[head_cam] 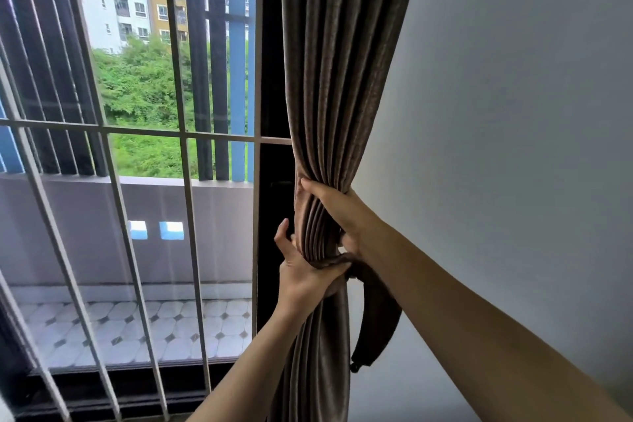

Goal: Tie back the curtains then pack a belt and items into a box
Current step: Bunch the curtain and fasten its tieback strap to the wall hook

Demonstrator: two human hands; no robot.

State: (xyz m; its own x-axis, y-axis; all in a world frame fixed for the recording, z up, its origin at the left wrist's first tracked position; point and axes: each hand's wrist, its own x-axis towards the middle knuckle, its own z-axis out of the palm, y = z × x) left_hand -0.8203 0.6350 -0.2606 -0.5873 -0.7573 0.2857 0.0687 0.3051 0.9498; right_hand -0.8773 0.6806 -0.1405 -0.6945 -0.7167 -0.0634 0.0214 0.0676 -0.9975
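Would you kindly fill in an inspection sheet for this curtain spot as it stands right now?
Surface: no worktop in view; grey wall beside the curtain.
Job's things: brown curtain gathered into a bunch; tieback strap laid across it, free end hanging loose. Box and belt not in view.
Clutter: nothing seen.
Grippers: right hand grips the bunch; left hand pinches the strap against it.
Cables: nothing seen.
Surroundings: window grille, tiled balcony floor, trees and buildings outside.
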